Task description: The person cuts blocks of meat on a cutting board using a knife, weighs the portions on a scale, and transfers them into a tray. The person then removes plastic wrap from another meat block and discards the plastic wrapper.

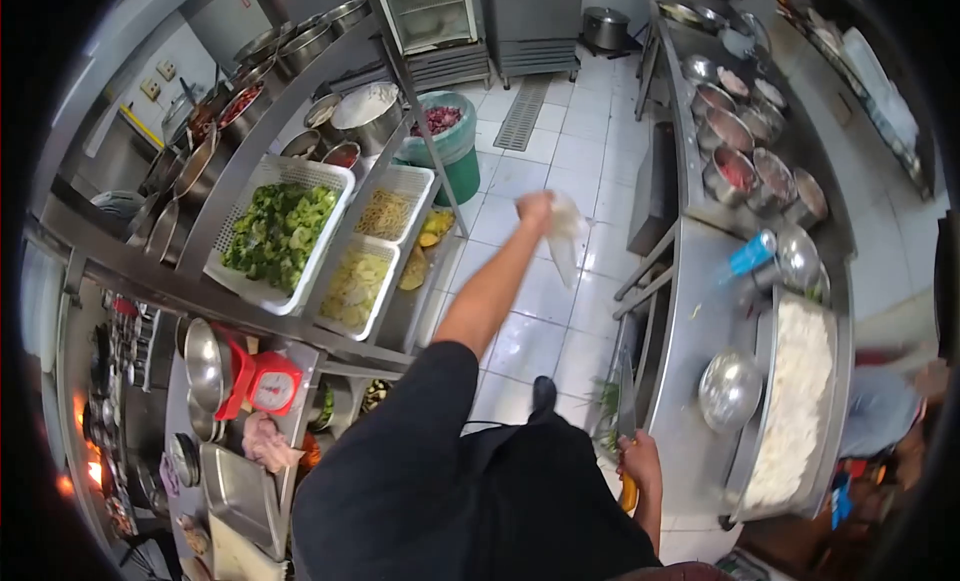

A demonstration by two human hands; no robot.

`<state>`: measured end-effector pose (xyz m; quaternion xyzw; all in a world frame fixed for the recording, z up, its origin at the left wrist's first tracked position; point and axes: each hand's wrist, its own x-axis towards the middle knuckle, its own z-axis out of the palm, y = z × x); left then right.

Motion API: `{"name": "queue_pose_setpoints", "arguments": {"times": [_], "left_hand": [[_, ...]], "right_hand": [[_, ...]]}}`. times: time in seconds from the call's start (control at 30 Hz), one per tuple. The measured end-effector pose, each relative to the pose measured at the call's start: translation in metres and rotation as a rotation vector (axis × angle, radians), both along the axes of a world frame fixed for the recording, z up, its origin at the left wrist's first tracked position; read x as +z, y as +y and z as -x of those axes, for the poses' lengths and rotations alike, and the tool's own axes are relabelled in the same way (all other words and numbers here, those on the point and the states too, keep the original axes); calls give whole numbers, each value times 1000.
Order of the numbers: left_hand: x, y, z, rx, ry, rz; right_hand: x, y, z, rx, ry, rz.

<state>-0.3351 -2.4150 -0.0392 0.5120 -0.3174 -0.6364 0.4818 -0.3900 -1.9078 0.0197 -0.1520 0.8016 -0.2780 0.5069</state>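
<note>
My left hand (pixel 537 211) reaches out over the tiled floor, closed on a thin whitish cloth (pixel 566 236) that hangs down, blurred by motion. Low at the right, beside the steel table (pixel 690 321), my right hand (pixel 641 457) is wrapped round the yellow handle (pixel 628 493) of a knife. Its blade (pixel 627 381) points away from me along the table's edge. The two hands are well apart.
Left, a rack holds a white basket of broccoli (pixel 343 181) and smaller baskets; a green bin (pixel 460 176) stands behind. Metal bowls (pixel 730 381) and a long tray of white food (pixel 795 401) are on the right table. A red scale (pixel 273 384) sits lower left. Another person (pixel 880 411) is at far right.
</note>
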Motion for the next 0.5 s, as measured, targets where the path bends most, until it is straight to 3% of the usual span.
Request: {"name": "queue_pose_setpoints", "arguments": {"times": [0.03, 0.07, 0.1, 0.13, 0.17, 0.23, 0.27, 0.33, 0.37, 0.4, 0.5], "left_hand": [[18, -52, -6, -13, -63, 146], [58, -87, -10, 72, 252, 212], [102, -114, -23, 53, 187, 248], [78, -207, -37, -175, 185, 327], [162, -154, -50, -55, -68, 322], [189, -162, -61, -6, -257, 472], [203, -143, -69, -91, -288, 325], [162, -129, -80, -138, -297, 508], [147, -87, -88, -159, -218, 431], [138, -41, -110, -329, -173, 313], [46, 94, -171, -230, 95, -24]], "right_hand": [[7, -10, 12, 26, 37, 33], [11, -19, 25, 41, 49, 25], [14, -27, 35, 5, 36, 58], [15, -32, 43, -29, 20, 86], [15, -36, 52, -32, 19, 68], [22, -48, 60, -23, 9, 43], [24, -58, 64, -39, 7, 57], [17, -75, 72, 56, 9, 61], [16, -88, 73, 104, -8, 22], [14, -103, 71, 164, -26, -19], [9, -148, 59, 387, -33, 16]]}}
